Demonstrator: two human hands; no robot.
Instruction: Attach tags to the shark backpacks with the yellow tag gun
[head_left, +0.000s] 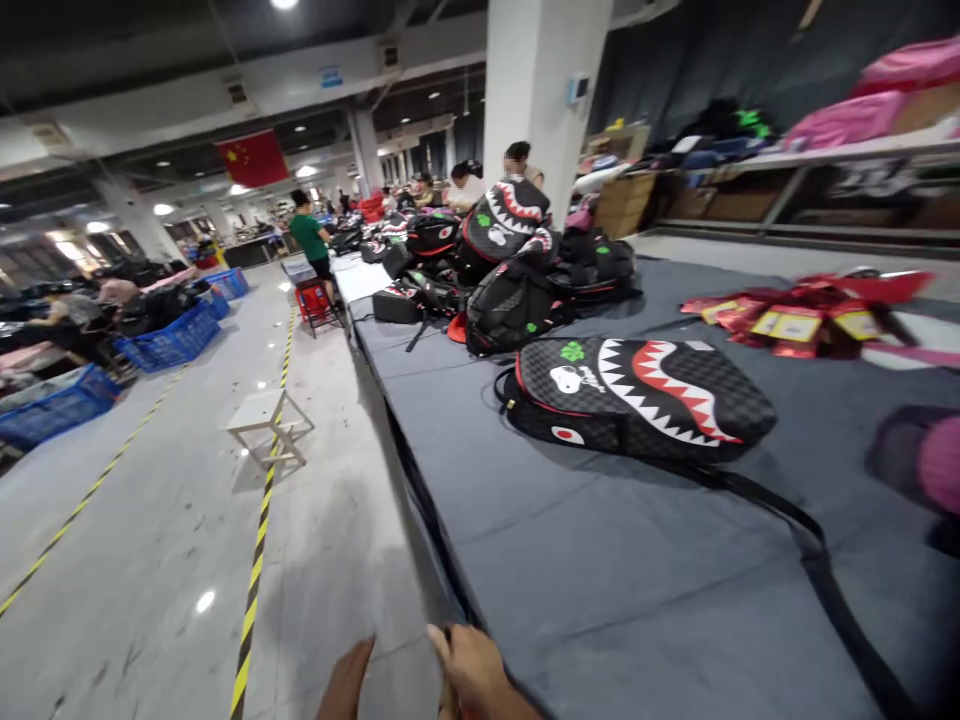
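Grey cloth covers the long table [525,560] that we see stretching away through a busy workshop, with a pale pillar [544,80] rising beyond its far half. On that far half of the table we find a heap of dark backpacks [510,300], several printed with jagged white teeth. Alone on the middle of the table, just nearer than the heap, one checkered black backpack [641,400] lies flat, its toothed red-and-white mouth facing up, a green patch and a white figure beside it. Toward the table's right side we spot a loose spread of shiny red packets [795,325], while the backpack's black strap [836,600] trails toward the table's near right. By the table's near left edge, the right hand [476,665] is partly curled, thumb raised; the left hand [349,680] shows only partly, farther left of that edge. We cannot tell whether either holds anything.
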